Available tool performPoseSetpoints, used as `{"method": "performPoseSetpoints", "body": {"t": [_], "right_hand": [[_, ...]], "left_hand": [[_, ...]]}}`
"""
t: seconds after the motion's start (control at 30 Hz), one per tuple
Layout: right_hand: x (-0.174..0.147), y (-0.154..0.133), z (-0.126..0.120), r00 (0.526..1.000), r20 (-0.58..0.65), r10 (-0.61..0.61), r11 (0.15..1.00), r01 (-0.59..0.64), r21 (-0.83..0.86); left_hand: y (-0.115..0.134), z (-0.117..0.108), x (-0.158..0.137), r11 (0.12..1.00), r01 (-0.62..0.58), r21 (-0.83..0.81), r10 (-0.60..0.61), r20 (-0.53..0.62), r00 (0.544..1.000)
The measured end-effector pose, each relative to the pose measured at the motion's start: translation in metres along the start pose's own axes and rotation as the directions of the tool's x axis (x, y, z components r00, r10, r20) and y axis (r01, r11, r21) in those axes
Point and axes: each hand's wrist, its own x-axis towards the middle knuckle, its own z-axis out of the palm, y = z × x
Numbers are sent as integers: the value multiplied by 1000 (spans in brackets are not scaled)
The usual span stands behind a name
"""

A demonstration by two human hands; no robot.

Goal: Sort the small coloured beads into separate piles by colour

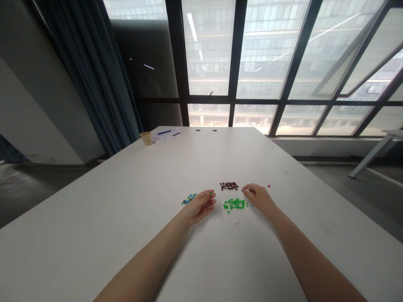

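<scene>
My left hand (200,206) is over the table with its palm turned inward and fingers curled. A small green brick (210,193) shows at its thumb and fingertips. Partly behind that hand lies a mixed pile of blue, green and dark bricks (189,199). My right hand (256,196) has thumb and forefinger pinched together; whatever they hold is too small to make out. Between the hands, a loose heap of green bricks (234,204) is spread on the tabletop. Farther back sits a heap of dark brown bricks (229,186), just left of my right fingertips.
One red brick (269,186) lies alone beyond my right hand. On the white table (126,201), a tan cup (146,138) stands at the far left beside papers (159,136) with a blue pen (164,132). Two dark round discs (215,130) are near the far edge.
</scene>
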Motion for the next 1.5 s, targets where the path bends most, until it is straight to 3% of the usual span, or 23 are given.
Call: {"method": "performPoseSetpoints", "body": {"t": [0.17,0.37,0.57,0.73,1.07,1.3,1.5], "right_hand": [[-2,-3,1,999,2,-32,999,32,13],[-3,-12,3,992,-48,-118,990,121,78],[-13,-43,9,956,-123,-266,950,282,137],[-21,-60,18,933,-69,-353,921,360,146],[-23,-65,23,932,4,-361,924,357,139],[-12,-48,27,978,-21,-206,976,207,71],[-6,-34,48,985,134,-105,982,125,-145]], "left_hand": [[-3,0,-1,1000,3,12,-4,104,995],[-4,4,-4,997,23,69,-30,110,993],[-5,7,-5,977,18,212,-39,94,995],[-8,9,-5,944,-24,329,-21,133,991],[-16,5,-1,908,-93,409,10,200,980],[-4,11,-4,812,-71,579,127,-57,990],[9,4,-2,802,-80,591,214,-160,964]]}}
